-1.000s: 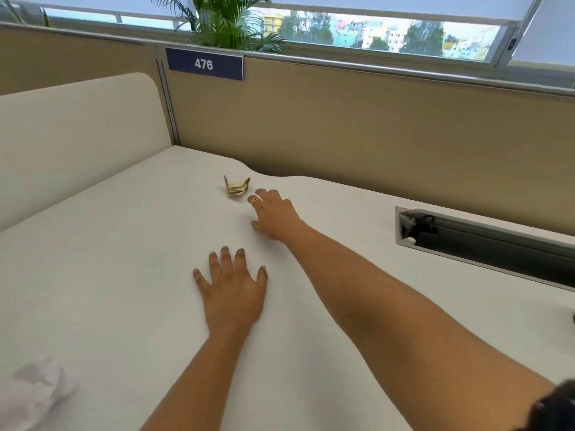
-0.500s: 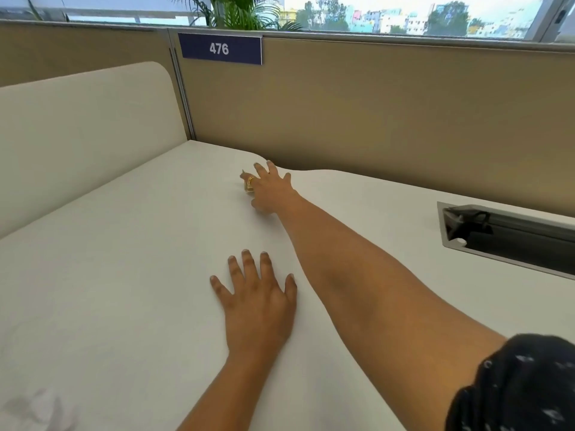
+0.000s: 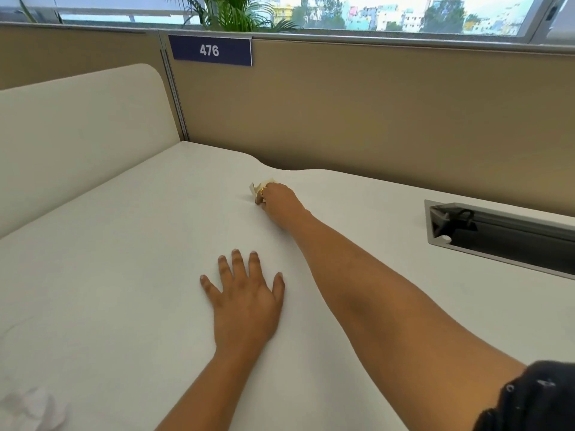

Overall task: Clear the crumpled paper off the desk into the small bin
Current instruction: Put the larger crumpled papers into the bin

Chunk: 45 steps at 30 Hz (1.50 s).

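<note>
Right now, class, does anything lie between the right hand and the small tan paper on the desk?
Nothing visible does. The right hand touches the tan paper, fingers curled over it. The left hand rests flat on the desk, nearer and aside. No bin shows.

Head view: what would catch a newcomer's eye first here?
The outstretched right hand reaches far across the white desk, its fingers curled on a tan paper scrap. The left hand lies flat nearer by, and a white crumpled paper sits at the lower left edge.
</note>
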Each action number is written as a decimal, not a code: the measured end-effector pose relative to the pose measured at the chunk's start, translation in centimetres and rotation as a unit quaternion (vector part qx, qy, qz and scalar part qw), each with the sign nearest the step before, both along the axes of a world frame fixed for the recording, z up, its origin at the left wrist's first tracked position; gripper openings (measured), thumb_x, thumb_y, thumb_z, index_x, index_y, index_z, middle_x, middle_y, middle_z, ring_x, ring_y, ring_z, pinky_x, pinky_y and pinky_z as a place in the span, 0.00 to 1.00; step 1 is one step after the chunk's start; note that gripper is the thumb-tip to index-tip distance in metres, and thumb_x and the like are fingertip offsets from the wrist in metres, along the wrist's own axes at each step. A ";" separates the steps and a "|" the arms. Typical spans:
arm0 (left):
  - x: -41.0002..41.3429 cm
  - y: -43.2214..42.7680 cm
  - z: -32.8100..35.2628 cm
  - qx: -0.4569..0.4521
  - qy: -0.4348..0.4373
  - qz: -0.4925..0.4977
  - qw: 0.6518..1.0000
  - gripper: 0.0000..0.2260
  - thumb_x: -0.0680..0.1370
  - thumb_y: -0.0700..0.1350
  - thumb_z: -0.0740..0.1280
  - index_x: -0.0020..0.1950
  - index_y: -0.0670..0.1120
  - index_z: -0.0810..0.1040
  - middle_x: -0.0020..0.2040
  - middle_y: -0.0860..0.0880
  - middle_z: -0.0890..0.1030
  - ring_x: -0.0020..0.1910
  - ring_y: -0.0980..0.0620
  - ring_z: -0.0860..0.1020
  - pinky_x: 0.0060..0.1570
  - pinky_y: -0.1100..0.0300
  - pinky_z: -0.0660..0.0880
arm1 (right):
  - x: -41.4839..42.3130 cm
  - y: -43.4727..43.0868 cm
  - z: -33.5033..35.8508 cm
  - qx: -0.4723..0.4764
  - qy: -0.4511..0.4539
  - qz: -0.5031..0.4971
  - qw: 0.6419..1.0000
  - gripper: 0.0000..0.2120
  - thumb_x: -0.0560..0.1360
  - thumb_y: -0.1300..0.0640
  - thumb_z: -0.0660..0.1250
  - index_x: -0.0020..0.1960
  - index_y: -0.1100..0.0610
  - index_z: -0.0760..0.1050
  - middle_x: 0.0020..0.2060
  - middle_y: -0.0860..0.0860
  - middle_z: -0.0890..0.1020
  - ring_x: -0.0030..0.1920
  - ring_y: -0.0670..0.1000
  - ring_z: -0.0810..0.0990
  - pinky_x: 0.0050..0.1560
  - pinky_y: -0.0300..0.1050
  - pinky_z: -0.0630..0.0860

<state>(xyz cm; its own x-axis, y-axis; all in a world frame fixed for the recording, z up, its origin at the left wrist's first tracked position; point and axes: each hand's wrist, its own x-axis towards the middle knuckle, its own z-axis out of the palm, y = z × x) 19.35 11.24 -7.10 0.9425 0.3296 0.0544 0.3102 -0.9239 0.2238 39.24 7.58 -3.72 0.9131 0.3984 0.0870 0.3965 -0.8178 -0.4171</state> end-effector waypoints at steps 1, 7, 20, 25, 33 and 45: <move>0.0 0.0 0.0 -0.001 -0.002 -0.001 1.000 0.28 0.79 0.59 0.46 0.76 0.48 0.50 0.78 0.45 0.51 0.77 0.44 0.47 0.73 0.38 0.46 | -0.4 -0.5 0.0 0.011 0.003 -0.002 1.000 0.12 0.77 0.63 0.59 0.56 0.64 0.76 0.55 0.61 0.79 0.57 0.61 0.76 0.48 0.45 0.68; -0.1 0.0 0.0 0.001 -0.014 -0.003 1.000 0.27 0.79 0.59 0.49 0.75 0.47 0.54 0.77 0.44 0.55 0.77 0.44 0.51 0.72 0.37 0.50 | -4.8 -4.2 -0.7 0.053 0.000 -0.012 0.999 0.11 0.77 0.63 0.61 0.55 0.61 0.79 0.54 0.61 0.80 0.55 0.60 0.77 0.50 0.45 0.71; -4.7 -2.7 1.2 -0.013 -0.028 -0.048 0.998 0.25 0.80 0.54 0.53 0.73 0.43 0.61 0.75 0.41 0.62 0.75 0.43 0.57 0.73 0.41 0.54 | -20.2 -15.6 -0.9 0.058 -0.032 -0.047 0.997 0.14 0.79 0.65 0.56 0.59 0.61 0.77 0.55 0.58 0.80 0.55 0.58 0.72 0.55 0.47 0.70; -8.6 -5.4 1.6 -0.021 -0.031 -0.074 0.997 0.33 0.73 0.56 0.42 0.73 0.43 0.62 0.75 0.42 0.63 0.76 0.44 0.57 0.73 0.43 0.54 | -25.9 -19.9 -1.4 0.055 -0.054 -0.094 0.993 0.13 0.77 0.65 0.57 0.57 0.61 0.77 0.54 0.55 0.80 0.54 0.56 0.70 0.51 0.41 0.67; -13.2 -10.3 1.4 -0.011 -0.014 -0.087 0.996 0.22 0.79 0.53 0.55 0.72 0.46 0.63 0.77 0.44 0.57 0.75 0.47 0.57 0.71 0.37 0.51 | -31.4 -25.8 -0.7 0.104 -0.014 -0.183 0.977 0.11 0.74 0.66 0.60 0.50 0.66 0.80 0.51 0.59 0.82 0.55 0.58 0.75 0.55 0.47 0.72; -14.7 -18.6 2.2 -0.018 -0.011 -0.193 0.981 0.25 0.79 0.55 0.55 0.74 0.48 0.56 0.78 0.46 0.50 0.75 0.50 0.56 0.72 0.40 0.54 | -35.3 -35.8 3.1 0.142 -0.150 -0.303 0.930 0.13 0.73 0.69 0.65 0.56 0.63 0.79 0.58 0.56 0.80 0.61 0.54 0.75 0.62 0.38 0.68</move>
<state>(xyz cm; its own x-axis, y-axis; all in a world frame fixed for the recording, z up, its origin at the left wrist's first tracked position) 4.61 -7.35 -4.85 0.9962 -0.0495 0.0710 -0.0665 -0.9628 0.2618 3.94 -28.25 -0.59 0.8803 -0.2594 0.3971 0.0324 -0.8023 -0.5960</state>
